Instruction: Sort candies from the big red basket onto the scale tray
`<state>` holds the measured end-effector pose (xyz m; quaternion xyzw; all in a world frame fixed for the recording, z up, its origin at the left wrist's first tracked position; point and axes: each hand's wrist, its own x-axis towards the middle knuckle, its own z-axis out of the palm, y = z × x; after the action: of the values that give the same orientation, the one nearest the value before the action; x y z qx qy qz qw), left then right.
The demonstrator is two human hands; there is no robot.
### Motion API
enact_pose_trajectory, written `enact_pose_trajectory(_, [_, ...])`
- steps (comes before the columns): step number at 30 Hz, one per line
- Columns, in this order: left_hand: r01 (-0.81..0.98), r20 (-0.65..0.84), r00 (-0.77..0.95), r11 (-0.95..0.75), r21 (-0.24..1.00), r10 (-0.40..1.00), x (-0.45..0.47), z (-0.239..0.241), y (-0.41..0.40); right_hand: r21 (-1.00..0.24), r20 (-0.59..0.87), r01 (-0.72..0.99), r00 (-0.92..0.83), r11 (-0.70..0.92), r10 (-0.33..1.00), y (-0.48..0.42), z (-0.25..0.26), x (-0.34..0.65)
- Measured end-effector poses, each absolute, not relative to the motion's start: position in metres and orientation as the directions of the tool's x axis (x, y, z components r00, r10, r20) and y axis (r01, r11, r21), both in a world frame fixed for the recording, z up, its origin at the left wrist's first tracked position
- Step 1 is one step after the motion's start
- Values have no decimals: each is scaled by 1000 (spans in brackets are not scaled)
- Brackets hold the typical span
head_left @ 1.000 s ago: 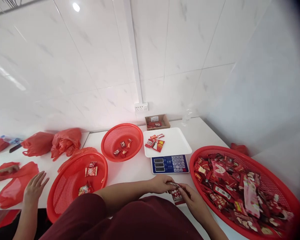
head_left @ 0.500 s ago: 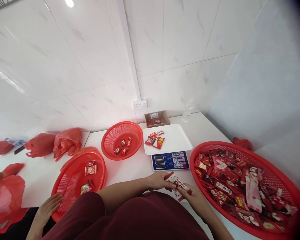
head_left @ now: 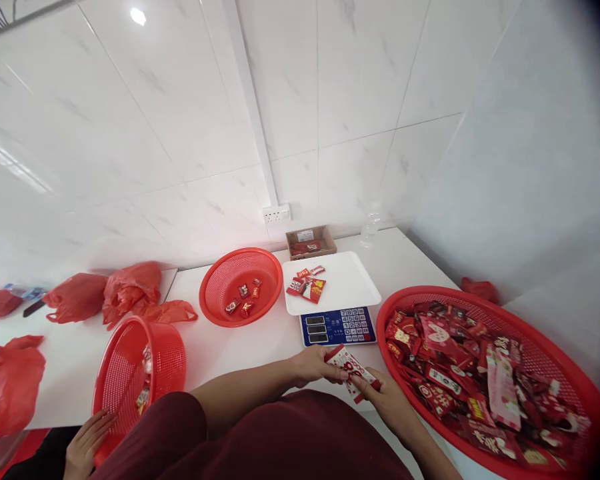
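Note:
Both my hands hold one red and white packet [head_left: 353, 369] just above the table's near edge, in front of the scale [head_left: 336, 303]. My left hand [head_left: 315, 365] pinches its left end, fingers closed. My right hand [head_left: 385, 399] grips its right end. Immediately to the right lies a wide red basket [head_left: 550, 347] heaped with red packets [head_left: 460, 370]. The scale's white tray [head_left: 350, 287] carries a few red packets [head_left: 307, 287].
A round red basket [head_left: 225, 270] with several small sweets sits behind the scale's left side. Another person's hand [head_left: 83, 450] tilts a red basket [head_left: 117, 380] at the near left. Red plastic bags [head_left: 127, 287] lie farther left. A small cardboard box [head_left: 310, 241] stands against the tiled wall.
My hands lifted the packet slightly and turned it. The other person's hand came to the near left basket and tipped it up on its side.

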<state>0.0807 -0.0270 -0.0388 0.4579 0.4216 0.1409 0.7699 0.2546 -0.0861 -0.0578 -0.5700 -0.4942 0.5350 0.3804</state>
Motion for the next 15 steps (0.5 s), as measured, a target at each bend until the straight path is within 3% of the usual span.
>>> enact_pose_trajectory(6, [160, -501, 551, 505, 848, 667, 85, -41, -9, -961, -234, 165, -58, -222, 971, -84, -48, 264])
enact_pose_trajectory(15, [-13, -530, 145, 537, 843, 836, 85, -28, 71, -939, -228, 194, 264, -283, 937, -86, -58, 302])
